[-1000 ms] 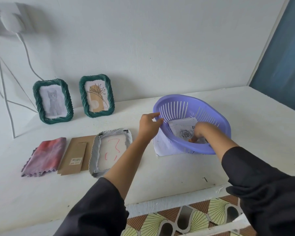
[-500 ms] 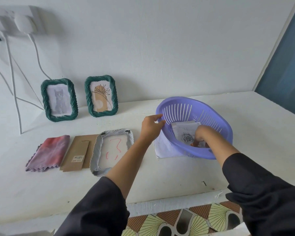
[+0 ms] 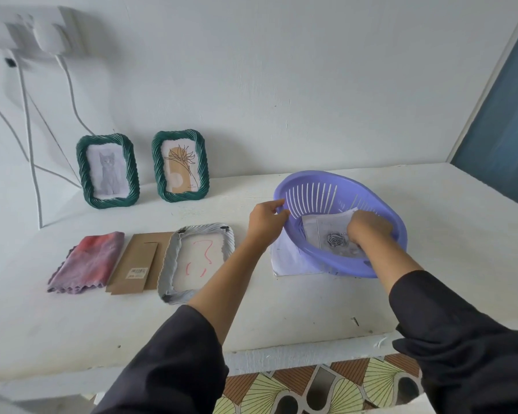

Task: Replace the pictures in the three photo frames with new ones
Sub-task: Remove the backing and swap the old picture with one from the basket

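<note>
the new pictures are a small stack of white sheets lying in a tilted purple basket; the top sheet shows a grey rose. the basket sits right of centre on the white table, partly over a loose white paper.

the left hand pinches the basket's left rim, thumb above and fingers curled below it. the right hand is inside the basket, knuckles up, fingers bent down onto the right edge of the stack; its fingertips are hidden, so i cannot tell whether they grip a sheet or only press on it. the rose lies just left of that hand.

well left of both hands, a grey frame lies face down and open, with red marks showing in its window. a cardboard back lies just beside it, and a pink-purple cloth is next to that. two green frames stand against the wall: one with a cat picture, one with a plant picture.
</note>
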### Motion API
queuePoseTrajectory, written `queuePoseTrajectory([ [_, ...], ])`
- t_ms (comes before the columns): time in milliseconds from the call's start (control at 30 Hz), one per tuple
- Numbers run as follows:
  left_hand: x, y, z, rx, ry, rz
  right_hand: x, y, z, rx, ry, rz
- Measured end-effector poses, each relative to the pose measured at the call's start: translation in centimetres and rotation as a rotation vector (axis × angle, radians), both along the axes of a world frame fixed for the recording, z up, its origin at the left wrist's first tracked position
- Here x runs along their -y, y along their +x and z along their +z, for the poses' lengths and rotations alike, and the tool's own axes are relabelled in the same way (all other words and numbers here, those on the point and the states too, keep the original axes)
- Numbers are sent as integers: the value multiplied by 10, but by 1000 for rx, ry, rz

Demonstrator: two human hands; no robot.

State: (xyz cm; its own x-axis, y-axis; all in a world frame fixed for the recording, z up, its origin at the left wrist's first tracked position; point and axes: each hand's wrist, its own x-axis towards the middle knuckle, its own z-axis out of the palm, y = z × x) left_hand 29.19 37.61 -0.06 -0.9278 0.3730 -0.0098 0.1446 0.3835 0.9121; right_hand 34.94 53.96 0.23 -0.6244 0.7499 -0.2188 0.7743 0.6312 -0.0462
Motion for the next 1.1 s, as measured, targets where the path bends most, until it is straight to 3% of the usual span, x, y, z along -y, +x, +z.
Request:
queuePoseTrajectory([
  [167, 3, -2, 1, -50, 14, 12, 4, 7, 23, -165, 66, 18],
  [300, 11, 0, 12, -66, 135, 5, 30, 14, 61, -410, 145, 130],
  [400, 21, 2, 30, 81, 279, -78, 70, 13, 79, -543, 221, 326],
  [533, 45, -8, 38, 300, 430, -111, 133, 0, 72, -521, 239, 596],
  [600, 63, -16, 33, 292, 447, -52, 150, -11, 59, -512, 124, 648],
  [733, 108, -39, 11, 297, 328, 138, 167, -23, 37, -559, -446, 586],
  [833, 136, -54, -6, 347, 271, 206, 170, -34, 13, -694, -467, 415],
  [933, 152, -57, -16, 384, 214, 207, 174, -50, -11, -662, -608, 267],
  [1000, 159, -59, -25, 345, 102, 205, 179, -57, -26, -659, -720, 206],
  [1100, 168, -59, -34, 190, -106, 193, 188, -62, -40, -663, -658, 216],
])
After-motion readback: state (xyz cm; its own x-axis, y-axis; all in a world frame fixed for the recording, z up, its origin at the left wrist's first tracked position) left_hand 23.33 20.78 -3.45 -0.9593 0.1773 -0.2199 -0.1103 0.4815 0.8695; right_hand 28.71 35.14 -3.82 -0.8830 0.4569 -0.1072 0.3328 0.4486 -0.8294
